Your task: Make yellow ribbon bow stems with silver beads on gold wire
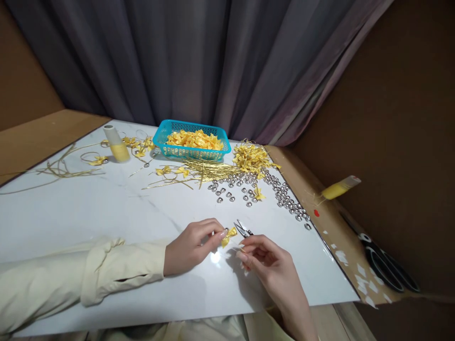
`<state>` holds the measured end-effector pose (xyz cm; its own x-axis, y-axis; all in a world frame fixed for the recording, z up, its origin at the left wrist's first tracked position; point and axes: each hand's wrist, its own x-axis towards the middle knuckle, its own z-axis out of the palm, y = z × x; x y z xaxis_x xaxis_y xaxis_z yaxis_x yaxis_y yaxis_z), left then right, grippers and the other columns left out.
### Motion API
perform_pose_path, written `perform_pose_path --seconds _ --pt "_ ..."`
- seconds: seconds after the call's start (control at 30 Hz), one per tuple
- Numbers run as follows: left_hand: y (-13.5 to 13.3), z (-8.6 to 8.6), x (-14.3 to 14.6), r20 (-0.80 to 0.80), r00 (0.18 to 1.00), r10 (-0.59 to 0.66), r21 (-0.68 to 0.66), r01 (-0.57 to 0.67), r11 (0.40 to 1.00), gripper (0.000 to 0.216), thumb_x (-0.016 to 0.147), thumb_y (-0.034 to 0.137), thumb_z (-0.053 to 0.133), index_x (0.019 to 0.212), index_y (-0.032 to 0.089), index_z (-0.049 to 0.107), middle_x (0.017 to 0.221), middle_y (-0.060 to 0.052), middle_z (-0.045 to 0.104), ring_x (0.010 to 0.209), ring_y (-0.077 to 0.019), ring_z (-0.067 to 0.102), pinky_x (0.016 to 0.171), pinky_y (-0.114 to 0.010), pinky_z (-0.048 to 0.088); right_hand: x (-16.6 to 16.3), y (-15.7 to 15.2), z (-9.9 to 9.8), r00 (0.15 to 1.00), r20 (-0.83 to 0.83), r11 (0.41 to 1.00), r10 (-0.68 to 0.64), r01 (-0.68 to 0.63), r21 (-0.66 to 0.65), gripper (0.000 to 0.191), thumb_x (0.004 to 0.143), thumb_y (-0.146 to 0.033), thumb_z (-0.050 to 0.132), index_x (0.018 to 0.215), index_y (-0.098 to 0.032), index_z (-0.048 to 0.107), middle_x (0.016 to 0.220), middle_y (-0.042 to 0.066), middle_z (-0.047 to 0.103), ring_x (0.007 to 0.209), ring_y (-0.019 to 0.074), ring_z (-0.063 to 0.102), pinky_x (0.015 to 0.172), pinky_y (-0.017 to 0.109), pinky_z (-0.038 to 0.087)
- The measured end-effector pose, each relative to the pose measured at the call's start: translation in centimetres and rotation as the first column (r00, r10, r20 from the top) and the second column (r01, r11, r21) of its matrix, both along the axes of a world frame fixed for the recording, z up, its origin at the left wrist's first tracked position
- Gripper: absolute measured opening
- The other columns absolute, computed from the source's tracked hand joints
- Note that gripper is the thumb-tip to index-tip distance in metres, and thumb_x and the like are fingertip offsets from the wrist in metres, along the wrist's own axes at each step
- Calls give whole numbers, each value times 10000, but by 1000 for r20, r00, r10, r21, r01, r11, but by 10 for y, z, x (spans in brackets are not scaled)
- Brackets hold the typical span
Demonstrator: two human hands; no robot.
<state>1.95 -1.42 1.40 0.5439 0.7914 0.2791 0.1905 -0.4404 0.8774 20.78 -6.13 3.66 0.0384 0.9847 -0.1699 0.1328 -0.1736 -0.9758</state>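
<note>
The bow is small, of glossy yellow ribbon, with two loops and a pinched middle. It is held just above the white counter, near its front edge, tilted, with one loop between the fingertips of the left hand. The right hand touches its lower end. The snips are small, of silvery metal with dark handles. Their blades are parted and point toward the bow, just beside it. Whether the right hand holds them cannot be told.
</note>
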Motion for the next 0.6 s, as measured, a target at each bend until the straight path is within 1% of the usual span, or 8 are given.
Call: perform_pose_path --seconds 0.07,0.13,0.2,0.33,0.4,0.5,0.57,0.6 --pt "0 0 0 1 1000 0 -2 0 1000 260 921 260 397 770 144 573 762 -50 587 693 -133 545 660 -245 434 4 -1 1 995 93 999 32 -31 -16 206 616 -336 761 728 -178 689 617 25 651 559 144 565 531 243 448" --pt "0 1 0 -2 1000 -1 -6 1 1000 265 924 268 393 773 146 573 769 -52 592 701 -135 552 669 -248 438 7 -2 3 981 179 997 74 -71 -23 182 635 -350 742 695 -181 711 648 40 665 595 157 564 546 248 443" --pt "0 2 0 -6 1000 -1 -10 1 1000 273 926 275 388 770 148 573 776 -55 598 712 -138 560 676 -249 444 9 -2 5 970 220 995 99 -98 -19 191 656 -376 721 650 -184 716 668 48 670 609 164 558 548 251 437" --pt "0 3 0 3 1000 0 -11 0 1000 279 922 277 388 758 147 572 767 -58 599 708 -142 565 658 -248 451 15 -2 6 984 153 996 90 -89 -12 219 641 -399 730 617 -182 711 674 45 657 601 158 539 528 246 422" --pt "0 4 0 6 1000 5 -14 -5 1000 274 920 276 389 759 149 570 763 -56 596 699 -141 559 642 -246 450 18 -3 6 989 115 994 97 -92 -52 231 642 -399 734 606 -173 702 562 24 611 527 131 499 485 235 390" --pt "0 4 0 0 1000 4 -11 -4 1000 268 918 269 391 756 149 567 755 -54 590 687 -140 551 632 -248 448 19 -6 4 990 96 983 103 -87 -164 268 669 -423 718 655 -156 695 398 -14 524 370 77 370 383 215 286" --pt "0 4 0 -8 1000 -8 -16 8 1000 272 917 268 391 749 146 566 748 -53 588 683 -141 553 635 -251 447 17 -8 4 995 90 984 45 -28 -177 302 682 -451 702 692 -150 687 437 7 585 325 66 358 349 212 255" --pt "0 4 0 -11 1000 -15 -22 15 1000 279 917 272 390 743 145 566 744 -53 587 680 -141 554 637 -252 446 15 -9 4 996 90 989 -7 20 -148 307 689 -455 696 707 -149 686 493 31 631 329 76 397 348 216 279"
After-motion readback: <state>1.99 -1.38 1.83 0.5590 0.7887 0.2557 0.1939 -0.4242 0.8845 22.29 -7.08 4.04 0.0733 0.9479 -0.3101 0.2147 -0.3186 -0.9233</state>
